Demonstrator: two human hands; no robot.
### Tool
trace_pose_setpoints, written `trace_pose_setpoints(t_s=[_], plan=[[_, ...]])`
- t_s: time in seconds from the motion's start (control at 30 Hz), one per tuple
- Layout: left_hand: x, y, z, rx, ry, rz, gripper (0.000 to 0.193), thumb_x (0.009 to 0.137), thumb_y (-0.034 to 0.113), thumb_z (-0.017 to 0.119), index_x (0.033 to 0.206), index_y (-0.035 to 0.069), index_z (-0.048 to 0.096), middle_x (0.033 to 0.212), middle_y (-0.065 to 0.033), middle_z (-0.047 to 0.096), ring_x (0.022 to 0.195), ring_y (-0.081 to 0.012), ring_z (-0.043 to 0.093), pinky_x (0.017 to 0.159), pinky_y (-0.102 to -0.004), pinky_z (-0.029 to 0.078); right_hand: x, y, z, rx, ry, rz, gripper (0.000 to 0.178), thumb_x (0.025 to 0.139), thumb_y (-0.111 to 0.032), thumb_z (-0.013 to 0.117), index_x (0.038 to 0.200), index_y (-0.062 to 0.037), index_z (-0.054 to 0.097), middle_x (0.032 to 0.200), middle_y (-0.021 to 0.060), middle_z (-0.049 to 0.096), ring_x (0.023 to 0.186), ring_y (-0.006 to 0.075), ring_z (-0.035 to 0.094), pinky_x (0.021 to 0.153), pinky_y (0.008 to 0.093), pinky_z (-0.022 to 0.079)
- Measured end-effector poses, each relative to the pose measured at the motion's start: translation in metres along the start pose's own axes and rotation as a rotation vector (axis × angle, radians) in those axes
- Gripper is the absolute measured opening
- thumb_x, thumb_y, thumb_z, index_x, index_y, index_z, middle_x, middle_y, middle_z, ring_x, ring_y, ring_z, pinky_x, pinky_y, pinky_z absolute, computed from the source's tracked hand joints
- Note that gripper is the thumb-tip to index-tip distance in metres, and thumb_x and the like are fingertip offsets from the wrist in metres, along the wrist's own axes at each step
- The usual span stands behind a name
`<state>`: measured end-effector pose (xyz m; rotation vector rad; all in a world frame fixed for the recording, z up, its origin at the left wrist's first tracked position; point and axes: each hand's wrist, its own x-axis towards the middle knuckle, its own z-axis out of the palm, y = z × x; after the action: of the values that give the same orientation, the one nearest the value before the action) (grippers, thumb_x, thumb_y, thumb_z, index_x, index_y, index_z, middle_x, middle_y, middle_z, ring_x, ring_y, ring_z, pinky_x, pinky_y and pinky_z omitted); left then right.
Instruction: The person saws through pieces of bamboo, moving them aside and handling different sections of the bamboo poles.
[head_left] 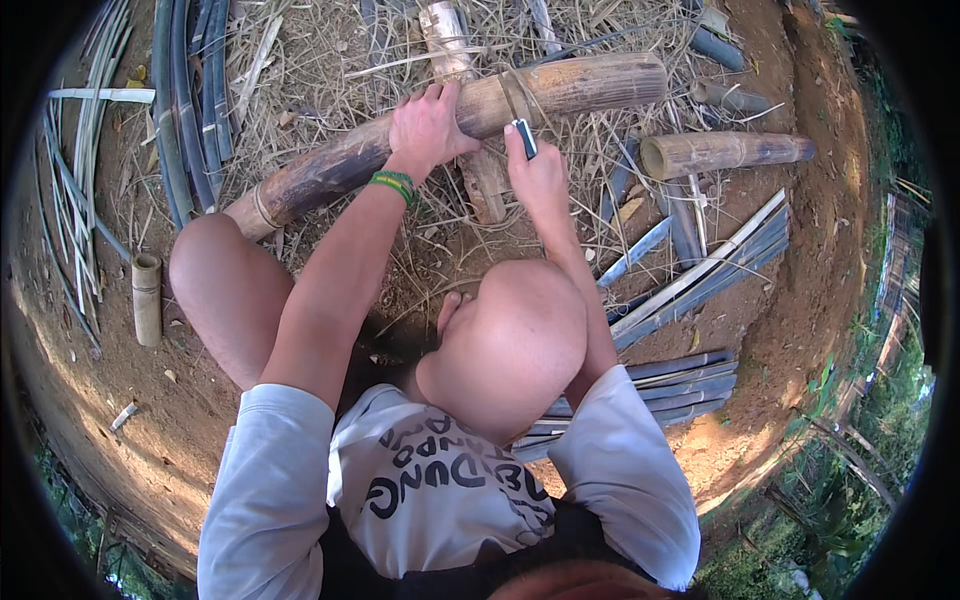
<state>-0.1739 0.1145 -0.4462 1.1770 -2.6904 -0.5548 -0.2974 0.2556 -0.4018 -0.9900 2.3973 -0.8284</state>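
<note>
A thick brown bamboo pole (590, 84) lies slanted across the ground in front of me, its left end by my left knee. My left hand (428, 128) grips it from above near the middle, fingers over the far side and thumb along the near side. A thin dark band (515, 95) crosses the pole to the right of that hand. Close to the band's lower end, my right hand (538, 178) is closed around a small dark green hand tool (525, 139) with a pale edge; its exact kind is unclear. Under the pole lies a shorter bamboo piece (484, 185).
At right are a cut bamboo tube (735, 153), a long blade (637, 250) and split bamboo strips (715, 268). More strips (670, 385) lie beside my right thigh. Dark poles (185, 110) and thin slats (75, 215) lie left, near a short tube (147, 300). Dry straw (310, 75) covers the ground.
</note>
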Motion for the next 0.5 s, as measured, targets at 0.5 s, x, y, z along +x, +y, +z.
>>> trace_pose_setpoints(t_s=[0.5], plan=[[0.012,0.0,-0.013,-0.078,-0.185,-0.063,0.089,0.061,0.051,0.091,0.131,0.009,0.057,0.122,-0.0146,0.069,0.114,-0.036,0.069,0.103,-0.0498,0.053,-0.013,0.007,-0.012,-0.001,-0.074,0.072,0.053,0.101,-0.044,0.064,0.089,0.0077,0.072,0.076,0.0315,0.067,0.078,0.0512,0.069,0.071,0.0529,0.054]])
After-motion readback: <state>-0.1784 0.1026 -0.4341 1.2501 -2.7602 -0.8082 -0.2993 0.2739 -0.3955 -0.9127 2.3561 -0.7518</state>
